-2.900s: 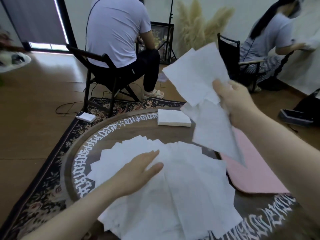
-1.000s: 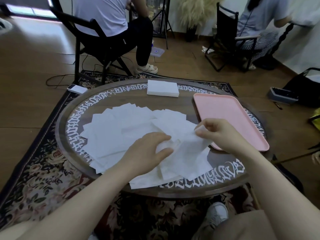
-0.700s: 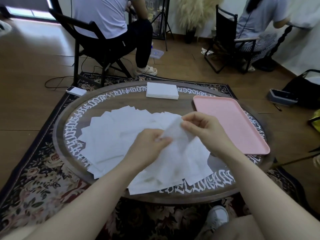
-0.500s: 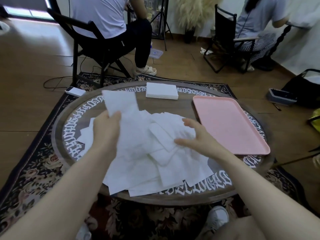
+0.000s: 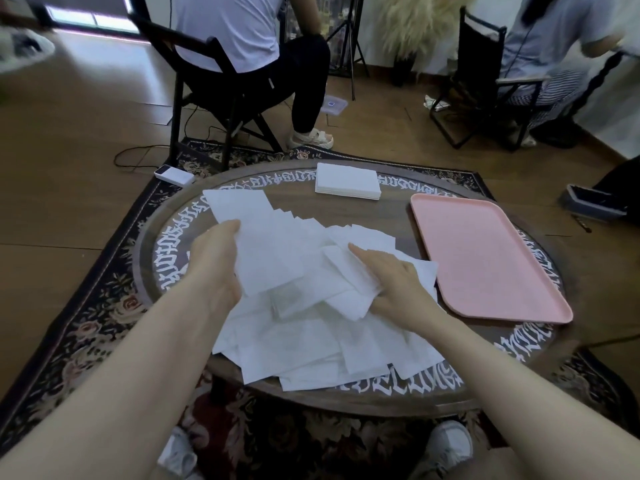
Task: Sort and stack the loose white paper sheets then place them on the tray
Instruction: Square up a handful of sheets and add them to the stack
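Sheets (image 5: 311,341) lie loose and overlapping in a heap across the centre and lower centre of the frame, on a round table (image 5: 346,403) with white lettering round its rim; the nearest ones hang over the table's near edge. The left hand (image 5: 216,265), left of centre, holds a few sheets (image 5: 256,237) raised above the heap, fingers hidden behind the paper and thumb apparently on the front, so the exact grip cannot be told. The right hand (image 5: 391,282), just right of centre, rests on the heap with fingers straight and slightly spread, pressing the top sheets. A pink tray (image 5: 485,258) sits on the table at centre right, just beside the heap and bare of paper. A squared stack (image 5: 347,181) of white paper lies at the table's far edge, upper centre, well apart from the heap. Two seated people occupy chairs at the top of the frame.
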